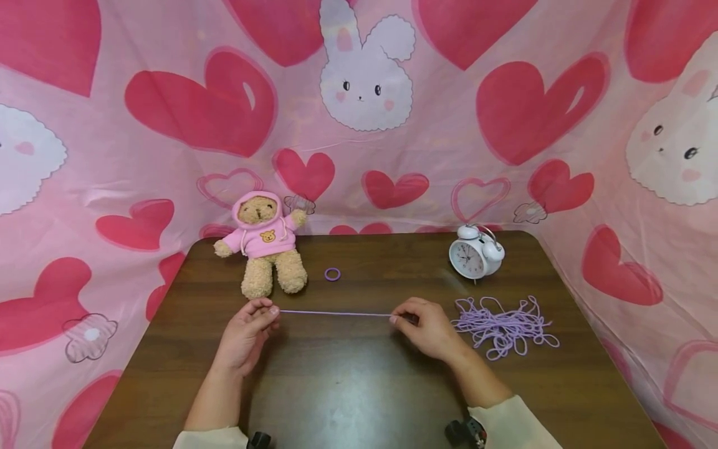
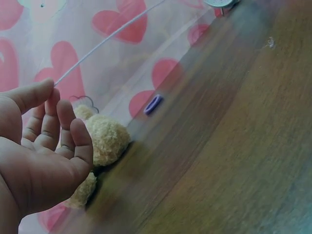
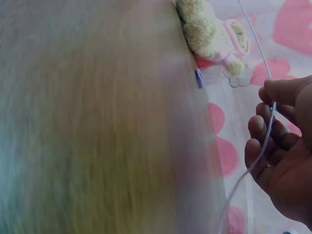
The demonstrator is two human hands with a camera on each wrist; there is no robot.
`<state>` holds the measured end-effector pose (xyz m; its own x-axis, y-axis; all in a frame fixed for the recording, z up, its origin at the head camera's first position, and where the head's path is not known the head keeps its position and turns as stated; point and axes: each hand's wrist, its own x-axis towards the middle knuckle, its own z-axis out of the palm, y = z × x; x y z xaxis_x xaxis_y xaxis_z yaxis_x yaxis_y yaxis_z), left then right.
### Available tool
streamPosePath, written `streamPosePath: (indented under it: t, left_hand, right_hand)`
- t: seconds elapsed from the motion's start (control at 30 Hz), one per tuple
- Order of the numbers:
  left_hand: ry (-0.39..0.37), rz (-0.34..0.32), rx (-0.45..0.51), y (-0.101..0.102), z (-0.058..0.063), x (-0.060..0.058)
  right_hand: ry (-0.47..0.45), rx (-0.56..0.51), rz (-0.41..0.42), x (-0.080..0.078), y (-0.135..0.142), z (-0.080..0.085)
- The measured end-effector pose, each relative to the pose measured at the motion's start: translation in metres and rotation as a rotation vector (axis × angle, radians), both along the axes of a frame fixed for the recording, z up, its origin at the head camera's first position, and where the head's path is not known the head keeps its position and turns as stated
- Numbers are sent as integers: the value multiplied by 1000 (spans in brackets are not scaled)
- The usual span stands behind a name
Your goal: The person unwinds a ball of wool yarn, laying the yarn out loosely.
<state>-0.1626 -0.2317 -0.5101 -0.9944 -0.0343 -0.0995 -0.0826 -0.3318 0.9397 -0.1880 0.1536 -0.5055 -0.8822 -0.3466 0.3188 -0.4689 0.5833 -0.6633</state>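
A length of thin purple cord [image 1: 336, 313] is stretched straight between both hands above the table. My left hand [image 1: 247, 333] pinches one end between thumb and index finger, its other fingers loosely bent in the left wrist view. With thumb and index finger my right hand [image 1: 427, 327] pinches the cord further along. In the right wrist view the cord [image 3: 258, 158] runs on past the pinch, across the palm and downward. A loose, tangled heap of the purple cord [image 1: 505, 327] lies just right of the right hand. Whether the held strand joins this heap is hidden.
A teddy bear [image 1: 269, 243] in a pink hoodie sits at the table's back left. Beside it lies a small purple ring [image 1: 333, 274]. A white twin-bell alarm clock [image 1: 473, 254] stands at the back right of the brown wooden table [image 1: 348, 399]. Pink heart-print cloth [image 1: 359, 149] hangs behind.
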Motion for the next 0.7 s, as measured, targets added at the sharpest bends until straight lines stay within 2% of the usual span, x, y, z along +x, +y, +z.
streamPosePath:
  t: [0.23, 0.7]
  left_hand:
    - [-11, -15, -19, 17, -4, -4]
    - [-19, -80, -34, 61, -8, -16]
  right_hand:
    - [53, -50, -58, 4, 25, 2]
    - [72, -87, -144, 13, 75, 15]
